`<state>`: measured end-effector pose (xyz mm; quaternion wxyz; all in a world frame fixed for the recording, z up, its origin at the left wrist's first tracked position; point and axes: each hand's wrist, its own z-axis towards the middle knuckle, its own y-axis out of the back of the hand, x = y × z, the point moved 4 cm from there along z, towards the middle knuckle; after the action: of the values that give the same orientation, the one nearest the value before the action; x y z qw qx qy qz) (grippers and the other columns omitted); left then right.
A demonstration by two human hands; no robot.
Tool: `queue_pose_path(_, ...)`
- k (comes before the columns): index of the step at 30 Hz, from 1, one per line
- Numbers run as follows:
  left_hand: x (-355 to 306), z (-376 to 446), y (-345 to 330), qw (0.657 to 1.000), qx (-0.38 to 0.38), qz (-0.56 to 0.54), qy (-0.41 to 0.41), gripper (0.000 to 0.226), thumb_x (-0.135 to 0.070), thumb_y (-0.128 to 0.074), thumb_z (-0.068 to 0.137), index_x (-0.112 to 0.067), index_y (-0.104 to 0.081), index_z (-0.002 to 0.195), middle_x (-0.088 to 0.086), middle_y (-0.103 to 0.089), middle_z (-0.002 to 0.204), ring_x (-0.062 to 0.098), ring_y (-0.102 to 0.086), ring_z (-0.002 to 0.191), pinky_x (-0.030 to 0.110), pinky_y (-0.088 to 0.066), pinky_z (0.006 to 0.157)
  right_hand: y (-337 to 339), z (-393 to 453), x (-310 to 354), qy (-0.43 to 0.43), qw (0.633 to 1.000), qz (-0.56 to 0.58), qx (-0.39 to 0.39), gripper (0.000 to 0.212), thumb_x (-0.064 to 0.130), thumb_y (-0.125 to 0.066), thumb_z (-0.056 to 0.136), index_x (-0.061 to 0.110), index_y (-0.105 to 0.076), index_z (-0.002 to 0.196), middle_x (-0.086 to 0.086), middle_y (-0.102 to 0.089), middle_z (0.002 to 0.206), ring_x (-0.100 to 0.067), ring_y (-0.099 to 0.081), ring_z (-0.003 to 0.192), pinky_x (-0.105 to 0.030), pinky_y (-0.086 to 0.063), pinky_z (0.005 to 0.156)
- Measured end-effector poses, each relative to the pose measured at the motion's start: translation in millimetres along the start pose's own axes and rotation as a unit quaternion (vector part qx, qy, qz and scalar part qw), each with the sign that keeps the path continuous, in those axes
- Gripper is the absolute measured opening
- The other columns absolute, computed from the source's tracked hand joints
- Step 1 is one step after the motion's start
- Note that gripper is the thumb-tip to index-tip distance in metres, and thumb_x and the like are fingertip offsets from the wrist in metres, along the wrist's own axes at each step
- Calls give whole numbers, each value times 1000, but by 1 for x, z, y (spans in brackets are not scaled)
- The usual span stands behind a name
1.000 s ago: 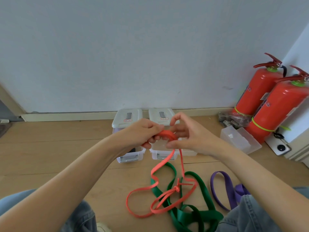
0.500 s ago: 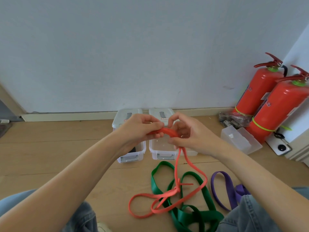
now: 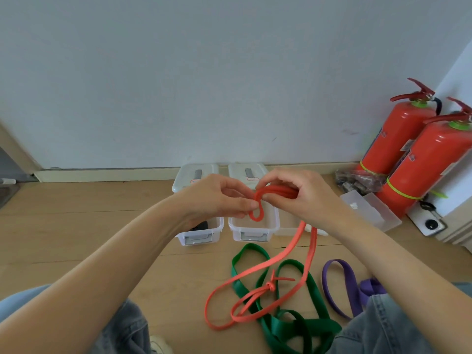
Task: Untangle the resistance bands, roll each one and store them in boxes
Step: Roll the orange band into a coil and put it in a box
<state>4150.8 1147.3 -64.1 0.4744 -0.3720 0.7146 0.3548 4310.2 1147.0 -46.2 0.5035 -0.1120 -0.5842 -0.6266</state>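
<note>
I hold the upper end of an orange resistance band [image 3: 258, 277] in front of me, above two clear plastic boxes. My left hand [image 3: 217, 200] pinches a small loop of it. My right hand [image 3: 298, 198] grips several gathered strands beside that loop. The remainder of the orange band hangs to the wooden floor, where it has a knot and lies across a green band [image 3: 293, 325]. A purple band [image 3: 342, 287] lies to the right, partly under my knee. The left box [image 3: 196, 233] holds something dark; the right box [image 3: 252, 231] looks bare inside.
Two box lids [image 3: 196, 172] lean behind the boxes at the skirting board. Two red fire extinguishers [image 3: 419, 159] stand at the right wall, with a dark plastic bag, a clear lid [image 3: 370, 210] and a white device [image 3: 429, 223] near them. My jeans-clad knees frame the bands.
My hands have drawn more of the orange band up and gathered it into folded strands. The slack on the floor has shifted and stretched toward my right hand.
</note>
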Motion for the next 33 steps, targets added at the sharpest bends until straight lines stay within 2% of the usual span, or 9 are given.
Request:
queue_pose_path(5, 1, 1, -6, 997, 32, -66, 6, 20, -19, -73, 72, -14, -71, 91, 2, -74, 86, 4, -68, 84, 10, -50, 69, -4, -1, 4, 9, 1000, 2, -30, 7, 14, -66, 84, 19, -66, 89, -1, -65, 68, -19, -60, 63, -31, -48, 64)
queue_pose_path(9, 2, 2, 1, 994, 24, -111, 4, 19, -24, -71, 66, -13, -75, 80, 3, -73, 83, 3, -67, 80, 11, -50, 68, -1, 0, 3, -8, 1000, 18, -9, 16, 10, -67, 83, 19, -66, 97, 4, -67, 79, -16, -62, 68, -30, -49, 66)
queue_pose_path(13, 2, 3, 10, 983, 20, -183, 2, 14, -20, -70, 66, -9, -75, 74, 3, -72, 80, 3, -65, 68, 11, -51, 65, -5, 1, 8, 18, 1000, -16, 15, 41, 17, -79, 73, 27, -59, 106, 22, -59, 85, 11, -54, 73, -6, -37, 65)
queue_pose_path(16, 2, 3, 7, 978, 43, -204, 9, 15, -19, -69, 67, -9, -76, 76, 2, -73, 81, 2, -66, 67, 11, -51, 64, -4, 1, 10, 17, 999, -2, -31, 36, 22, -81, 70, 22, -64, 102, 12, -64, 84, 6, -57, 70, -9, -39, 61)
queue_pose_path(19, 3, 3, 6, 975, 49, -218, 9, 17, -17, -69, 66, -11, -77, 80, 2, -74, 89, 3, -69, 77, 10, -51, 66, 0, -1, 8, 10, 998, 31, -49, 29, 19, -77, 74, 25, -68, 100, 11, -69, 88, 0, -64, 80, -12, -47, 70)
queue_pose_path(22, 6, 3, 5, 973, 39, -228, 16, 17, -14, -69, 66, -9, -76, 81, 6, -74, 95, 7, -69, 87, 12, -52, 68, -1, -1, 5, -20, 998, 61, -21, 32, 11, -74, 77, 30, -66, 102, 8, -70, 93, -7, -66, 84, -21, -52, 77)
queue_pose_path(24, 7, 3, 4, 973, 32, -230, 20, 16, -13, -68, 67, -8, -76, 80, 8, -74, 93, 8, -70, 85, 12, -52, 68, -2, 0, 6, -15, 999, 40, 3, 36, 11, -75, 76, 28, -64, 106, 10, -69, 94, -1, -63, 83, -16, -49, 74)
queue_pose_path(27, 6, 2, 5, 974, 27, -222, 23, 14, -14, -67, 68, -9, -77, 77, 7, -74, 89, 7, -70, 82, 11, -52, 67, -3, 0, 7, -17, 999, 31, 9, 38, 16, -78, 74, 28, -64, 108, 12, -68, 96, -2, -63, 91, -24, -51, 82)
queue_pose_path(33, 5, -2, 3, 990, 45, -135, 19, 15, -13, -71, 69, -16, -76, 84, -3, -74, 90, 4, -68, 87, 12, -52, 71, 1, 0, 8, 0, 1000, 9, -10, 24, 12, -72, 79, 22, -71, 101, 8, -72, 93, -5, -66, 88, -31, -52, 83)
